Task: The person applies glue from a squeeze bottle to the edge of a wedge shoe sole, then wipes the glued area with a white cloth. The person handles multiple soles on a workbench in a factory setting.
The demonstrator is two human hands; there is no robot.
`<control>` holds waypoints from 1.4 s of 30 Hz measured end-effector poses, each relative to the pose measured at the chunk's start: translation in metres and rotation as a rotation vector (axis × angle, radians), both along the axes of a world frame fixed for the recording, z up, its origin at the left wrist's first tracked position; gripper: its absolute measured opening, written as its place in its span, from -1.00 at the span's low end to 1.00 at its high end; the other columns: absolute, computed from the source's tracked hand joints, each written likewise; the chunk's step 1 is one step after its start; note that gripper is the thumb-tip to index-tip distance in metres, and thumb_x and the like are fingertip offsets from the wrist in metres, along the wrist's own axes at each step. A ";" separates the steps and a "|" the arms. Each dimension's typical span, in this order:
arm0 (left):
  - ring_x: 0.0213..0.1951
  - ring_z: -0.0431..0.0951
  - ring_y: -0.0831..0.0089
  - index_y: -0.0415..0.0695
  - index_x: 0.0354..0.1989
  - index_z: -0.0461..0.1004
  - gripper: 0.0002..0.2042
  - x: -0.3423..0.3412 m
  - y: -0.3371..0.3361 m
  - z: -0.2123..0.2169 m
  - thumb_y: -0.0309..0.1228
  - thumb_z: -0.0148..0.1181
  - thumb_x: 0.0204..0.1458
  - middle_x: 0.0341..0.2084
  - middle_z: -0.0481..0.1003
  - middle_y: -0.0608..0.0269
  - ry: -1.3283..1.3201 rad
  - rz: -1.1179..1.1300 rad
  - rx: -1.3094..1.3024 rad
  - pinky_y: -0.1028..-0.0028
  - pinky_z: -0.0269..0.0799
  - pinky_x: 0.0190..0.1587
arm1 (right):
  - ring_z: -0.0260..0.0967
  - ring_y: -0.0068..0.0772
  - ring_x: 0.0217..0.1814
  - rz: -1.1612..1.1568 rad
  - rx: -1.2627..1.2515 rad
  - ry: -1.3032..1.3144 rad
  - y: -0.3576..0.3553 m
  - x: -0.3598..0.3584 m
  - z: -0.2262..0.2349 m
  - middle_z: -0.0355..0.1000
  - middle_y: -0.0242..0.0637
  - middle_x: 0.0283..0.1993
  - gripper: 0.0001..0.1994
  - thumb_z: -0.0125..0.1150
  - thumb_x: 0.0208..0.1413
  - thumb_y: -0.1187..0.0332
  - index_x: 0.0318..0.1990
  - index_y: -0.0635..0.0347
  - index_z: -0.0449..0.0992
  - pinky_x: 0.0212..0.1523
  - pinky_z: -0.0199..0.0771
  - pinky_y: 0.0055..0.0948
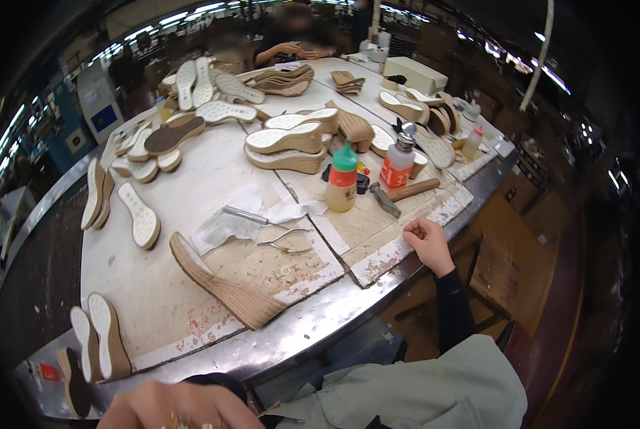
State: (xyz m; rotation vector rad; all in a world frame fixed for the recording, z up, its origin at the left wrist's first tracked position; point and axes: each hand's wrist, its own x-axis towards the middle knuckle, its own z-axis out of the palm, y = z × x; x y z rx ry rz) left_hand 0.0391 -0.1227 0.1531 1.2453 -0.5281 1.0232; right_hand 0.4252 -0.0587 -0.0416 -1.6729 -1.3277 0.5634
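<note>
My right hand (pixel 429 244) rests at the table's near edge, fingers curled in; anything inside them is hidden. Nearest to it lies a hammer (pixel 413 190) with a wooden handle. My left hand (pixel 177 406) looms large at the bottom edge, knuckles showing and fingertips out of sight. Before me a wedge shoe sole (pixel 223 282) with a woven-look side lies on the table. Beyond it are pliers (pixel 286 244) and a thin tool with a grey handle (pixel 245 215), the latter on white cloth (pixel 223 230). A green-capped squeeze bottle (pixel 342 187) stands behind.
Wedge soles (pixel 284 139) are piled mid-table, with several more at the left and far side. A pump bottle (pixel 399 161) with a metal top stands beside the hammer. The metal table edge (pixel 320 309) curves along my side. Across the table, a person (pixel 298 43) sits working.
</note>
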 end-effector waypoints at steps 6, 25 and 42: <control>-0.85 0.06 0.62 0.01 -0.16 0.44 -0.82 -0.012 -0.023 0.005 -0.46 -0.04 0.11 -0.84 0.21 0.41 -0.142 0.083 0.136 0.56 0.01 -0.72 | 0.39 -0.66 -0.47 0.268 0.169 0.088 0.031 -0.071 0.035 0.47 -0.37 -0.49 -0.92 0.17 0.01 0.51 -0.35 0.35 0.50 -0.42 0.38 -0.63; -0.47 0.43 0.22 -0.15 -0.56 0.41 -0.77 -0.064 -0.013 0.000 -0.40 -0.07 0.12 -0.62 0.36 0.18 0.288 -0.069 0.984 0.21 0.35 -0.31 | 0.44 0.03 -0.26 0.590 0.115 -0.386 0.187 -0.235 0.029 0.47 0.02 -0.40 -0.79 0.24 -0.11 0.38 -0.32 0.30 0.48 -0.20 0.41 -0.16; -0.40 0.53 0.40 -0.23 -0.19 0.45 -0.70 -0.103 0.061 -0.022 -0.28 0.25 0.00 -0.42 0.49 0.19 -0.012 0.674 0.200 0.51 0.45 -0.34 | 0.32 -0.06 -0.13 0.745 0.503 -0.476 0.156 -0.233 0.031 0.37 -0.10 -0.23 -0.85 0.14 -0.08 0.44 -0.32 0.26 0.46 -0.16 0.34 -0.20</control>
